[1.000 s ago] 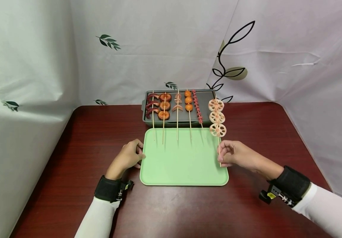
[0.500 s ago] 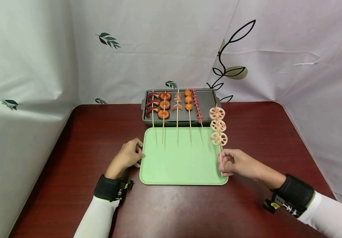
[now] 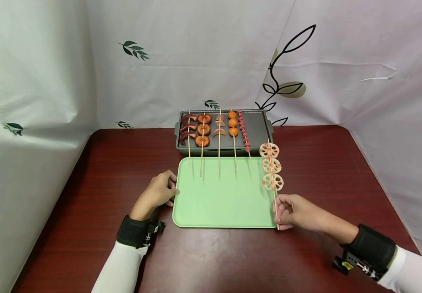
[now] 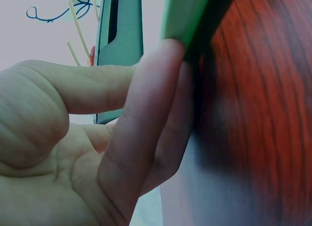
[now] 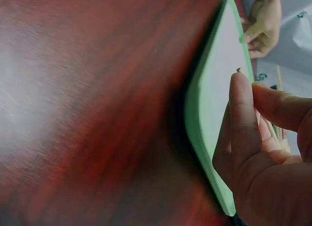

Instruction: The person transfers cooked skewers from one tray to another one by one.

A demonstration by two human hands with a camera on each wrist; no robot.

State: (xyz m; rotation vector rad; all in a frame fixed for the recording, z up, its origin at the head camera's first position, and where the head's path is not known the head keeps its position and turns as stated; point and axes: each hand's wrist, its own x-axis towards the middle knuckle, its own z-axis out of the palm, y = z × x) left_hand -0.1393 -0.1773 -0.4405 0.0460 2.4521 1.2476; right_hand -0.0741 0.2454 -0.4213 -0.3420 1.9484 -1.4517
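Lotus-root skewer (image 3: 272,182) sits pinched in the right hand (image 3: 292,211)

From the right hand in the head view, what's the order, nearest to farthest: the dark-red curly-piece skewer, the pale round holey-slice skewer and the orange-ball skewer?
1. Pale round holey-slice skewer: in the right hand's grip.
2. Orange-ball skewer: near the middle of the dark rectangular grill.
3. Dark-red curly-piece skewer: at the grill's left end.

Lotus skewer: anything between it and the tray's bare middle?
Nothing visible: right hand holds the skewer along the right edge of the tray; other skewers overhang only its far side; left hand is at its left edge.
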